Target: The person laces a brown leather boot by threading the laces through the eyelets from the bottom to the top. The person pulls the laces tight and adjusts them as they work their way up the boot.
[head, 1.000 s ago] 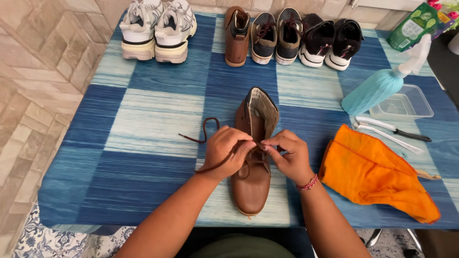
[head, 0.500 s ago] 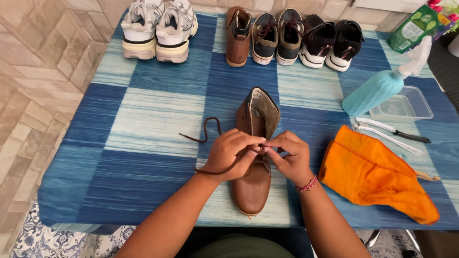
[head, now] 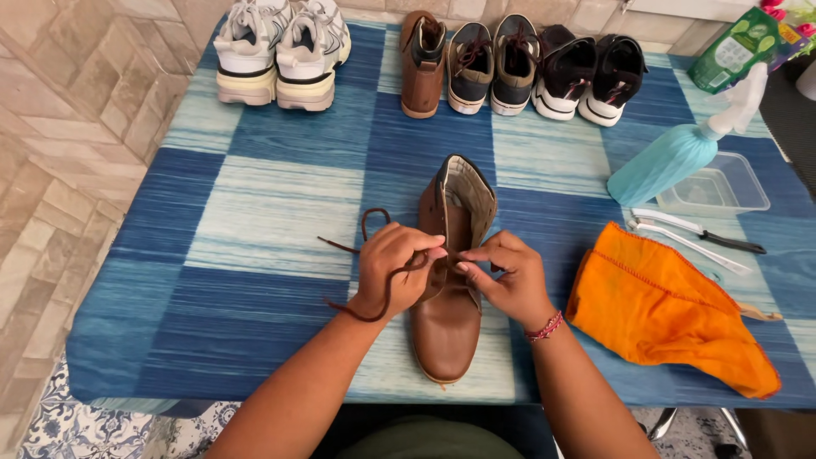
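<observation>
A brown leather ankle boot (head: 449, 327) lies on the blue checked tablecloth (head: 255, 212), toe toward me and its open top pointing away. My left hand (head: 396, 270) pinches the dark brown shoelace (head: 367, 223) over the boot's lacing; the loose lace loops out to the left and curls under my wrist. My right hand (head: 507, 279), with a red bracelet at the wrist, pinches the lace at the boot's eyelets from the right. The fingertips of both hands nearly meet over the tongue.
Along the far edge stand white sneakers (head: 280, 47), a second brown boot (head: 422, 59), dark sneakers (head: 493, 55) and black sneakers (head: 591, 68). On the right lie an orange cloth (head: 663, 306), a teal spray bottle (head: 671, 157), a clear plastic tub (head: 718, 187) and brushes (head: 693, 234).
Both hands have stayed over the boot's lacing. The loose lace end on the left has shifted, now curling lower under my left wrist as the lace is drawn through.
</observation>
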